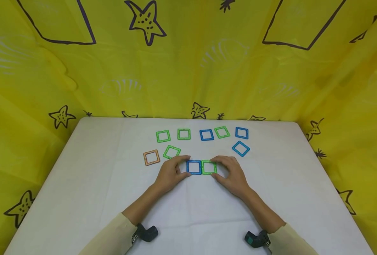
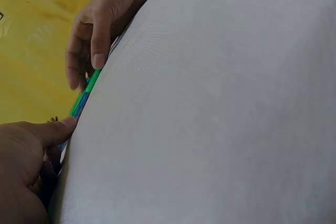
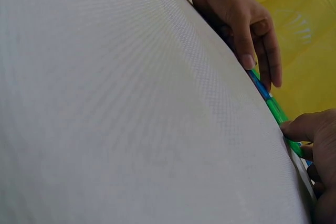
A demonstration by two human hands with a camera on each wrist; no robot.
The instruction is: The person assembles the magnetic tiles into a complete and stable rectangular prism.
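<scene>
On the white table (image 1: 188, 209), a blue square magnetic tile frame (image 1: 194, 173) and a green square magnetic tile frame (image 1: 209, 173) lie edge to edge. My left hand (image 1: 170, 173) pinches the blue one at its left side, thumb at the near corner and fingers at the far one. Mirroring it, my right hand (image 1: 233, 175) grips the green one by its right side. In the left wrist view the pair shows only as a thin strip, with the green edge (image 2: 93, 81) running between both hands. The right wrist view shows the same strip, its green edge (image 3: 275, 110) beside the right thumb.
Behind the hands lie several more square frames: an orange one (image 1: 152, 163), a tilted green one (image 1: 174, 147) close to the left fingers, a blue one (image 1: 207, 140), and a turned blue one (image 1: 245, 152) at right. A yellow patterned curtain (image 1: 175, 78) surrounds the table.
</scene>
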